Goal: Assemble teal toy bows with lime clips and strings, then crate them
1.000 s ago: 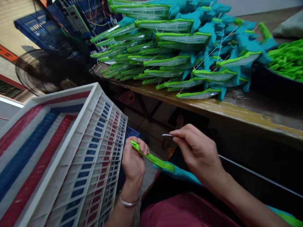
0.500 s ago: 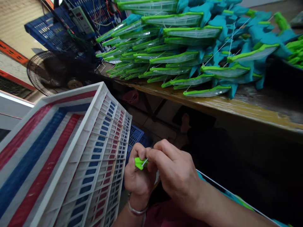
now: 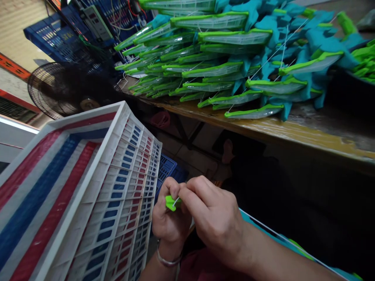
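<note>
The left grip [image 3: 170, 220] is curled tight around a green tip [image 3: 170, 203], so just its end pokes out. The right grip [image 3: 215, 222] is pressed up close to it — thumb and finger pinched together on a bit of white string [image 3: 176, 201] that comes off the tip. How the fingers meet behind the tip is hidden, so I cannot tell.

The green tip is low in the middle, near the white crate [image 3: 140, 156] and well below the counter [image 3: 307, 127] with its pile of green and blue pieces [image 3: 231, 70]. A blue and green strip [image 3: 300, 248] lies past the right arm, with a white line [image 3: 272, 230] along it; I cannot tell if it joins the tip.

To do this well, I think the left grip should hold the tip very still. The right one should pinch the string close to the tip — a gentle pull is best, as a hard tug could make it slip.
</note>
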Demonstrator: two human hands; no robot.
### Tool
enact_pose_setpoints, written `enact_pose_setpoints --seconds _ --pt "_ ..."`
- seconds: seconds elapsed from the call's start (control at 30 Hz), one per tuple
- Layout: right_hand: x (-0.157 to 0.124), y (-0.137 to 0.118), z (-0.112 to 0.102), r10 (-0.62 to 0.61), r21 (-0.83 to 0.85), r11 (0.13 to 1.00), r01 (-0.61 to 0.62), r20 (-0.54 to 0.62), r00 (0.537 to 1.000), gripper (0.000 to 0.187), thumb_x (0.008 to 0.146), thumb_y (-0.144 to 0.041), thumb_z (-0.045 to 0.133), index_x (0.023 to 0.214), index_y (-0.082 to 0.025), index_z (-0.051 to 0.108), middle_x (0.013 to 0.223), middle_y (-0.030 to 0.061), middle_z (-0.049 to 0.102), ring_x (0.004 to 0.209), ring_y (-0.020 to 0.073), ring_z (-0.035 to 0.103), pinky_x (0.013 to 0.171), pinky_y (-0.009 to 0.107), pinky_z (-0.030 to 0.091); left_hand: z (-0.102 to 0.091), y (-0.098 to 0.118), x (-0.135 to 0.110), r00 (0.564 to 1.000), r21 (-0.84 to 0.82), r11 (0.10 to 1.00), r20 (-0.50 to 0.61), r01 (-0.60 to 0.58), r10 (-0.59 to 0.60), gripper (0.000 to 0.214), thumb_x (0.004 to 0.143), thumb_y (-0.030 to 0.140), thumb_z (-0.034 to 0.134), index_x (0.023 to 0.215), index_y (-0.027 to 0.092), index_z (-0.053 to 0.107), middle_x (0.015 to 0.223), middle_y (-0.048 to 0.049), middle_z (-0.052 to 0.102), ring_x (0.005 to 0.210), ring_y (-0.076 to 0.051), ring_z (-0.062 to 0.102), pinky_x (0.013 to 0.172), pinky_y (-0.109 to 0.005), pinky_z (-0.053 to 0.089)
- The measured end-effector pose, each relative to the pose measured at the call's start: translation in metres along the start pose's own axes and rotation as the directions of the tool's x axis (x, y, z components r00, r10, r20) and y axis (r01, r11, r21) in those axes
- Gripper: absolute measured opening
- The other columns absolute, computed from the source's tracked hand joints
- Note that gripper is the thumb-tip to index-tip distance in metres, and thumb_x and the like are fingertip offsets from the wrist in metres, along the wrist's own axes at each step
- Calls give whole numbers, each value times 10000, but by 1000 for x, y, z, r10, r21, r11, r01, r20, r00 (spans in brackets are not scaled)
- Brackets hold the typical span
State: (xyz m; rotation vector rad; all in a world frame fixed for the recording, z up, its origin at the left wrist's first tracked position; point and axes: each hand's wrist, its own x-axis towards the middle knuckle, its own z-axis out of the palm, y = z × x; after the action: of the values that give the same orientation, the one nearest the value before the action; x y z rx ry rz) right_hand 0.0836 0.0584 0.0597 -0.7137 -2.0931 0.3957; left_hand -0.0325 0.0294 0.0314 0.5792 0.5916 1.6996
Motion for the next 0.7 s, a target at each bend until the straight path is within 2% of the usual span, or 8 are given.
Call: enact_pose_setpoints --seconds 0.2,0.33,0.43,0.53,0.7 --pt "-1 1 1 -14 -12 1000 14 -7 1000 294 1064 -148 392 1001 -85 672 852 72 611 743 168 535 560 274 450 0 -2 0 1000 -1 1000 -13 11 -11 218 876 374 660 781 186 602 618 36 421 549 -113 369 551 -211 461" --pt "-1 -2 -1 -42 7 999 42 22 999 300 1048 -131 410 969 -73 693 868 86 624 759 186 539 549 289 452 1 -2 0 999 -8 999 -34 38 -38 234 906 372 635 773 189 578 625 33 420 586 -121 406 605 -234 486" --pt "0 -1 -1 -63 22 998 62 14 998 302 1056 -129 393 1072 -48 683 900 97 631 777 183 536 589 283 480 1 -4 1 997 0 999 -73 39 -39 254 956 388 595 807 183 582 685 17 474 640 -126 468 657 -249 501" --pt "2 5 -2 -98 1 995 98 -11 995 289 1058 -120 394 1120 -15 656 944 119 650 778 169 542 631 266 509 2 -5 0 987 51 997 -152 65 -57 324 989 475 558 886 178 634 816 -21 576 772 -150 568 783 -279 531" --pt "3 20 -1 -216 -145 968 206 -59 975 301 1059 -137 386 983 -71 670 832 95 653 728 188 532 527 282 448 13 -2 -10 969 232 961 -228 151 -97 531 918 709 544 1055 217 687 965 -50 650 937 -220 645 882 -347 559"
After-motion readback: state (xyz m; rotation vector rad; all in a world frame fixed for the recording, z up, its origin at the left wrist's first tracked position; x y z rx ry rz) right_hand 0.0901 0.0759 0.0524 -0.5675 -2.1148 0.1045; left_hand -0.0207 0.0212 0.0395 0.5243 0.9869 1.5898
